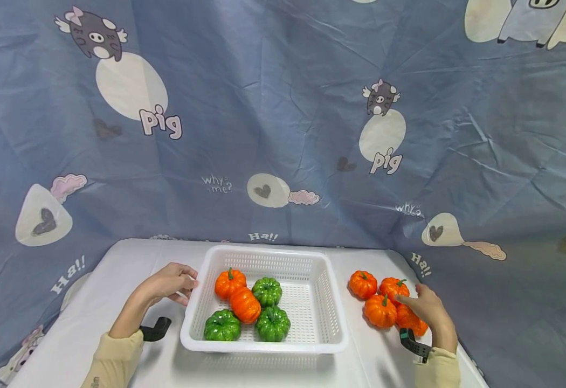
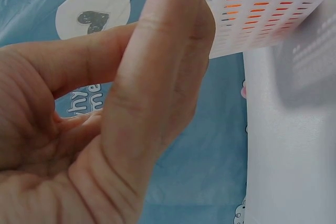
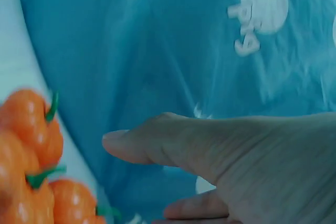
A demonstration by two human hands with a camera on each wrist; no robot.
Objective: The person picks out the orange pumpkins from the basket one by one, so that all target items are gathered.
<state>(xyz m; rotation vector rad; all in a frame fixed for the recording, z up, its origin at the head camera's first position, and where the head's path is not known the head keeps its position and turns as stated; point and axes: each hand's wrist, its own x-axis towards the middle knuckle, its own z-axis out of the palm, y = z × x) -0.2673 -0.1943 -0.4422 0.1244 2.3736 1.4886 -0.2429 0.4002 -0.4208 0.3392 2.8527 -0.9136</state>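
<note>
A white plastic basket [image 1: 263,348] with slotted walls stands mid-table. Inside it are two orange pumpkins [image 1: 245,305] and three green pumpkins [image 1: 272,324], all toy-sized and glossy. My left hand [image 1: 168,283] is at the basket's left rim, fingers loosely bent; whether the fingertips touch the rim cannot be told. The left wrist view shows the basket's wall [image 2: 257,11] beyond the fingers. On the right, several orange pumpkins [image 1: 380,311] with green stems lie clustered. My right hand [image 1: 426,307] is over the rightmost of them, thumb extended, holding nothing visible.
A white-covered table [image 1: 161,361] carries everything. Blue cloth with pig prints [image 1: 283,134] hangs behind it and along both sides. A black wrist device [image 1: 156,329] sits on the left wrist, and another [image 1: 414,343] on the right.
</note>
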